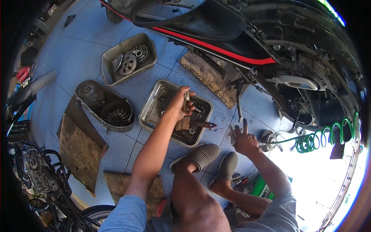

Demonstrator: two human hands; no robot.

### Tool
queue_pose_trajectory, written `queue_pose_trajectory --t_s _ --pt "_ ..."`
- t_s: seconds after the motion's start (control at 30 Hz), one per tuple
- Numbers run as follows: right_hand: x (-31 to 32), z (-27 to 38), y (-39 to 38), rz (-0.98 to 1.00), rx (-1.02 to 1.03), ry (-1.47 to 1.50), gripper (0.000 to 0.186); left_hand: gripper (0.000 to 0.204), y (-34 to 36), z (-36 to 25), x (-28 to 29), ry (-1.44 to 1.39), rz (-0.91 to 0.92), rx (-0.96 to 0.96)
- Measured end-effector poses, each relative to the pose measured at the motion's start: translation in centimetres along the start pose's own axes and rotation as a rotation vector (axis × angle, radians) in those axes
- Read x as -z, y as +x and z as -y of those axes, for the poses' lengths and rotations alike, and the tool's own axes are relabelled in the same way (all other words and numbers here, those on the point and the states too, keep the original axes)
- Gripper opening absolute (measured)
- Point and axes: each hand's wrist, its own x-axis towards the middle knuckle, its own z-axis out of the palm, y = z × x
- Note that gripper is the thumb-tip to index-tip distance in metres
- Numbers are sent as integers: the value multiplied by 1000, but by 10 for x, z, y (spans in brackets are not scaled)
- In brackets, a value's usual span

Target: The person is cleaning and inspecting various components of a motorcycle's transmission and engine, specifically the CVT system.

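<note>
Over a metal tray (pixel 145 116) on the floor, my left hand (pixel 179 104) is closed around a small metal part (pixel 187 96), its exact kind hard to make out. Inside the tray lie small loose metal parts, a wooden block (pixel 183 123) and a brush-like tool with a brown handle (pixel 206 125). To the right of the tray, my right hand (pixel 246 142) is wrapped around a grey air blow gun (pixel 232 135), partly hidden by the fingers. A green coiled air hose (pixel 309 142) runs to it from the right.
A motorbike (pixel 232 46) with a red stripe stands ahead and right, near cardboard (pixel 206 77). Left of the tray sit a crankcase cover (pixel 104 106) and a grey bin (pixel 108 79) holding round clutch parts (pixel 128 63). Wooden boards (pixel 79 147) and another machine (pixel 40 178) are at left.
</note>
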Motion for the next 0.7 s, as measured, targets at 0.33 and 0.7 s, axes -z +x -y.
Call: queue_pose_trajectory --t_s 0.33,0.7 --pt "62 50 4 -449 16 585 32 46 39 5 -140 177 56 -18" --pt "46 32 40 -605 31 839 34 29 67 10 -128 -76 148 34"
